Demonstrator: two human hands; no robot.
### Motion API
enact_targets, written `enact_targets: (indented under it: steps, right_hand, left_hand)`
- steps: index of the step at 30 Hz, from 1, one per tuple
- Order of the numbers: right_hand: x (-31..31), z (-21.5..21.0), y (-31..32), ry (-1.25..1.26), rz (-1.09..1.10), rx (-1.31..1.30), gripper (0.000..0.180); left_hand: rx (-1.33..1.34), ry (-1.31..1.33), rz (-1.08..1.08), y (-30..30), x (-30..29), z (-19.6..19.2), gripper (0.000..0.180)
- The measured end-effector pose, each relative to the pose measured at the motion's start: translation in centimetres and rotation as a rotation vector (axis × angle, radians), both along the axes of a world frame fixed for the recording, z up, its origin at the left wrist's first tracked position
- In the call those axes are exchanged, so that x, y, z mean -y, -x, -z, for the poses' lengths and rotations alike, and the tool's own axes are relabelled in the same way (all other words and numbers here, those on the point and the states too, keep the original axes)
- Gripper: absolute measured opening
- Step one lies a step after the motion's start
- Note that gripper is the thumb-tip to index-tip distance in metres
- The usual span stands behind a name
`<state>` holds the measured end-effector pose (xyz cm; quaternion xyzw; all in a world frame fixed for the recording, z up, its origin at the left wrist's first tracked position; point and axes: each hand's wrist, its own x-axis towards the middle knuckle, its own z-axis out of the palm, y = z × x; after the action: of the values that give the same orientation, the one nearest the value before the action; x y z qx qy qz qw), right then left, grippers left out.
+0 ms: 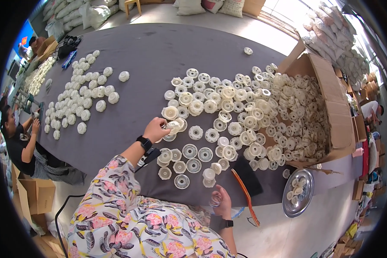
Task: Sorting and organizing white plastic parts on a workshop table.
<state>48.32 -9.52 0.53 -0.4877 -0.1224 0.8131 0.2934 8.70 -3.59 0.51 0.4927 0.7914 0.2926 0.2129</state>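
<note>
My left hand (156, 129) reaches over the grey-covered table, its fingers closed at a cream-white round plastic part (173, 125) beside a loose cluster of similar parts. Low at the table's near edge is my right hand (222, 202). Its fingers are curled around a small clear ring-like piece (215, 201), whose exact kind I cannot make out. Between the hands lie several loose parts, some with grey metallic-looking ring faces (193, 165), others plain white (209, 174).
An open cardboard box (337, 109) lies tipped at the right, spilling many white parts. A metal tray (297, 210) with several parts sits at the near right edge, past a dark pad (248, 176) and orange strip (241, 193). White caps (85, 115) cover the left; a co-worker (19, 146) sits beyond.
</note>
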Motion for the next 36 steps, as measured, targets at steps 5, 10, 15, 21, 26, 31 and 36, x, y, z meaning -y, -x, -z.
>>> enact_targets:
  steps: [5,10,15,21,26,31,36]
  right_hand:
    - [-0.1,0.1,1.9,0.023,-0.043,-0.027,0.026]
    - [0.3,0.1,3.4,0.023,-0.145,-0.014,0.024]
    - [0.8,0.8,3.4,0.040,-0.174,0.000,0.025]
    - [1.5,0.9,3.9,0.057,-0.157,0.006,0.022]
    - [2.1,1.7,3.3,0.072,-0.134,0.018,0.022]
    - [2.1,2.1,2.6,0.092,-0.110,-0.070,0.029]
    - [1.9,0.9,4.9,0.153,-0.107,-0.357,0.030]
  left_hand:
    - [-0.153,-0.046,-0.179,3.6,6.1,-1.1,0.023]
    - [-0.431,0.079,-0.089,6.0,12.0,2.6,0.026]
    - [-0.151,-0.011,-0.161,5.6,13.8,2.1,0.038]
    - [0.003,-0.190,-0.244,5.2,10.9,1.9,0.037]
    - [-0.109,-0.222,-0.073,4.9,10.5,4.1,0.034]
    - [-0.279,-0.230,-0.069,3.8,11.7,3.6,0.037]
    - [0.544,0.102,0.546,-7.0,10.4,-4.0,0.045]
